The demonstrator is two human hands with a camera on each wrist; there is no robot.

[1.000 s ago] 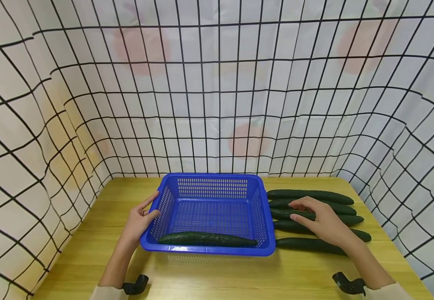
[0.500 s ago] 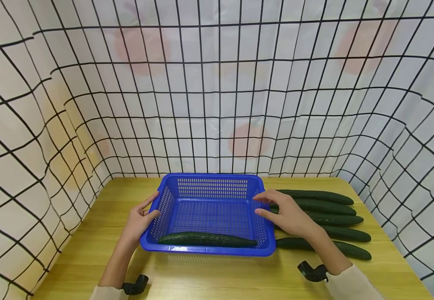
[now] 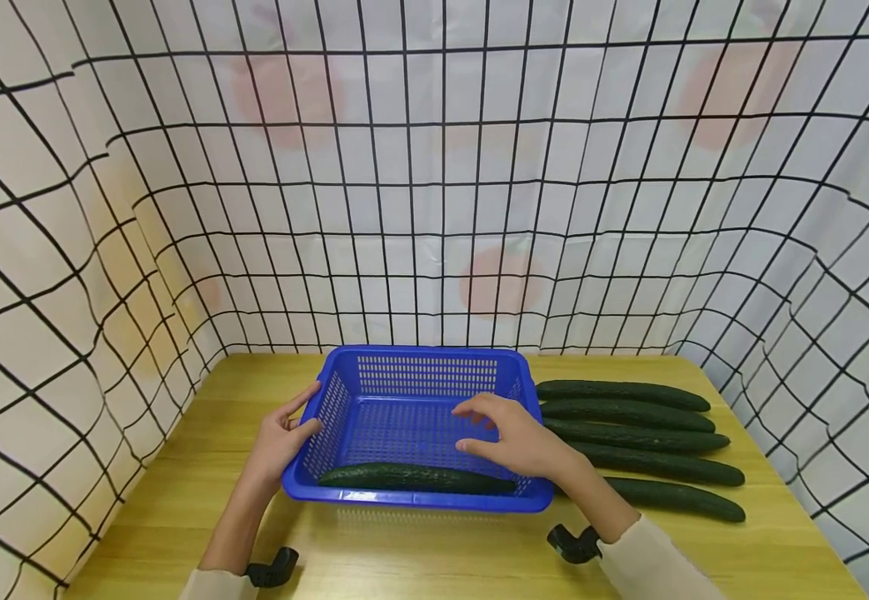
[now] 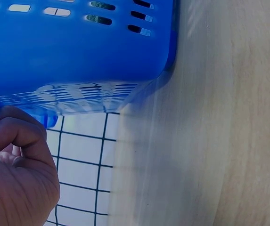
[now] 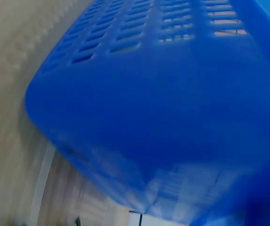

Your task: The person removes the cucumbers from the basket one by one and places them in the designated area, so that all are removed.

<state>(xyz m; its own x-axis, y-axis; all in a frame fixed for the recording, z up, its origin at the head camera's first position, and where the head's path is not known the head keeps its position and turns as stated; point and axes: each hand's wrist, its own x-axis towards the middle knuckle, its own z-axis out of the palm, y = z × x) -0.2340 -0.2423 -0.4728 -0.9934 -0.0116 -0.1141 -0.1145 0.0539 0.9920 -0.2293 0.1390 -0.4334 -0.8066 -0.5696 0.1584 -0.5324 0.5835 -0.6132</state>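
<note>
A blue plastic basket (image 3: 419, 497) with slotted walls stands in the middle of the table. One dark green cucumber (image 3: 415, 478) lies inside along its front wall. My left hand (image 3: 272, 450) holds the basket's left rim, thumb near the edge; in the left wrist view that hand (image 4: 19, 174) has curled fingers by the rim. Over the basket's right half hovers my right hand (image 3: 520, 437), fingers loosely bent and apart, holding nothing. The right wrist view is filled by the basket's outer corner (image 5: 149, 103); the right hand does not show there.
Several cucumbers (image 3: 644, 437) lie side by side on the wooden table (image 3: 419, 558), right of the basket. Black wire grid (image 3: 441, 208) over white sheeting encloses the back and both sides. Each wrist carries a small black device (image 3: 272, 568).
From above the cucumbers on the right, my right hand has moved left, across the basket's right rim and over its inside. The left hand, basket and cucumbers have stayed put.
</note>
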